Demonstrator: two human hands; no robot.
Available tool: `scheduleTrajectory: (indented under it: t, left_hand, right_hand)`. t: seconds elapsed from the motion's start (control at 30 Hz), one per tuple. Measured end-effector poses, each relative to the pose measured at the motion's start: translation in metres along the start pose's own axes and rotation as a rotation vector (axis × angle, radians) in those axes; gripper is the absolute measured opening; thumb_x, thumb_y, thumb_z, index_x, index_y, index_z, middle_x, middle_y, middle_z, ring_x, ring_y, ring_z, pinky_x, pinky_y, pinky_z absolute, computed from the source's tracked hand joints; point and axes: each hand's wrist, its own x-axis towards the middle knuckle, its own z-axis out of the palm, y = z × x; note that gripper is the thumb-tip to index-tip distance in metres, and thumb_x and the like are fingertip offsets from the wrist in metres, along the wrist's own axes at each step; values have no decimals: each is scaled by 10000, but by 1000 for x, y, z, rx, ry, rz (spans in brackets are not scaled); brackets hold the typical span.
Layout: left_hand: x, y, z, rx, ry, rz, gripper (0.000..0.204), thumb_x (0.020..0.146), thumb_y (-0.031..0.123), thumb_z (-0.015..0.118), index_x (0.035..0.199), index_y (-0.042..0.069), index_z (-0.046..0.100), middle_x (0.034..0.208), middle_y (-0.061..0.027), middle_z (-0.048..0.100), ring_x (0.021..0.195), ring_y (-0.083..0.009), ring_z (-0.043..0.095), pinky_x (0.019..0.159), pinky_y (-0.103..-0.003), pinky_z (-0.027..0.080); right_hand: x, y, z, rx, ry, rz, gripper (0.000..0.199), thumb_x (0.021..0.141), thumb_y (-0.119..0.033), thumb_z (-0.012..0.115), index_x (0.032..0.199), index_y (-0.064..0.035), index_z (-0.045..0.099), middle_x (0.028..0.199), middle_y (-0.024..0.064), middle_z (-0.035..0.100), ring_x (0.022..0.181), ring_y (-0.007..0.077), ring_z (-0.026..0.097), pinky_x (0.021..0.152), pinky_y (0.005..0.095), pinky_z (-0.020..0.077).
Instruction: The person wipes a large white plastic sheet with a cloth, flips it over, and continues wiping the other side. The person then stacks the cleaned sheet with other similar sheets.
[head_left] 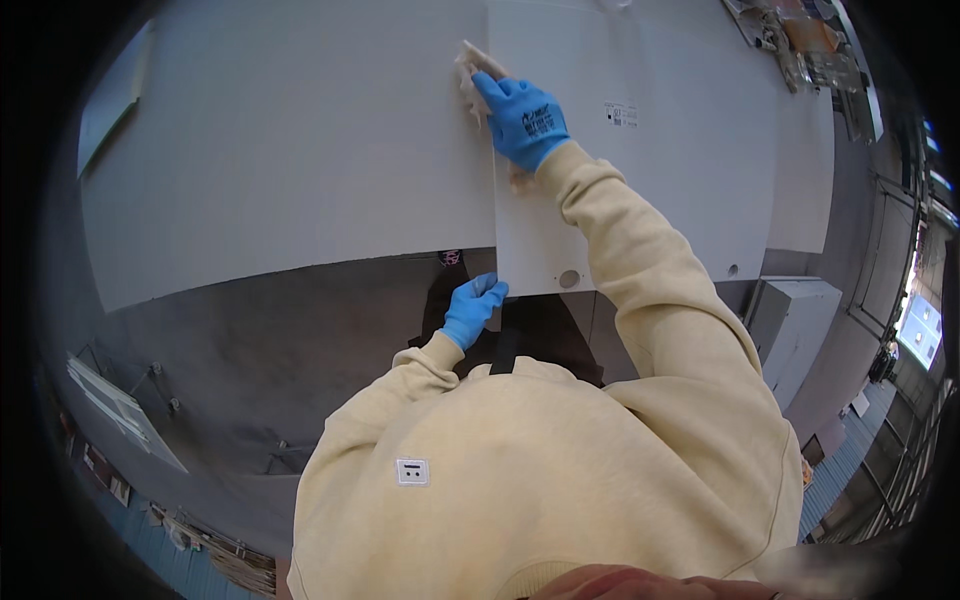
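A white panel (670,200) with a small printed label (620,115) and round holes along its near edge lies on a larger white surface (290,150). Its near corner juts past that surface's edge, where my left hand (470,312), in a blue glove, pinches it between thumb and fingers. Farther off, my right hand (528,122), gloved the same way, is closed around a crumpled pale cloth (468,85) at the panel's left edge. Part of the cloth also shows below the palm; the rest is hidden under the hand.
Assorted items in clear and orange wrapping (812,45) lie at the far right. A grey-white cabinet (795,320) stands on the floor to the right. White boards (120,410) lean at the lower left, and another white board (112,100) is at the far left.
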Motion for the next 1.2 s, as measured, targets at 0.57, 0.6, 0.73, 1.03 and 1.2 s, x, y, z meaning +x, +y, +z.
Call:
scheduleTrajectory:
  t: [0.57, 0.6, 0.73, 1.03, 1.2]
  left_hand:
    - [-12, -35, 38, -214, 362, 171, 412, 995, 169, 693, 1358, -11, 623, 1257, -76, 695, 1136, -154, 623, 1019, -301, 483]
    - [-10, -34, 39, -212, 356, 160, 411, 995, 168, 692, 1358, -14, 622, 1258, -79, 695, 1135, -155, 624, 1018, -301, 484]
    - [-13, -27, 43, -198, 371, 127, 410, 998, 166, 687, 1355, -24, 620, 1258, -83, 693, 1130, -158, 625, 1009, -299, 486]
    - [-21, -25, 53, -195, 455, 182, 413, 993, 169, 697, 1354, -17, 626, 1224, -55, 703, 1067, -123, 621, 959, -272, 489]
    - [-20, -31, 52, -232, 481, 166, 393, 982, 140, 698, 1338, -17, 641, 1191, -35, 712, 1021, -100, 612, 923, -253, 483]
  right_hand:
    - [-20, 2, -33, 125, -280, -236, 833, 695, -97, 808, 1438, -36, 437, 1500, 176, 490, 1076, 380, 673, 858, 423, 585]
    - [-59, -7, -25, 157, -274, -304, 725, 772, -103, 737, 1436, -47, 449, 1482, 178, 505, 1052, 380, 678, 834, 431, 586]
    - [-98, -12, -20, 157, -450, -380, 518, 913, -106, 582, 1419, -71, 478, 1427, 160, 551, 1026, 360, 685, 783, 453, 590]
    - [131, 71, -11, 108, 145, -94, 484, 926, -186, 540, 1408, -152, 505, 1226, 184, 670, 1018, 427, 656, 857, 519, 551]
    - [148, 67, -33, 158, -23, 3, 593, 956, -158, 480, 1539, -129, 378, 1471, 164, 544, 1150, 391, 641, 964, 500, 524]
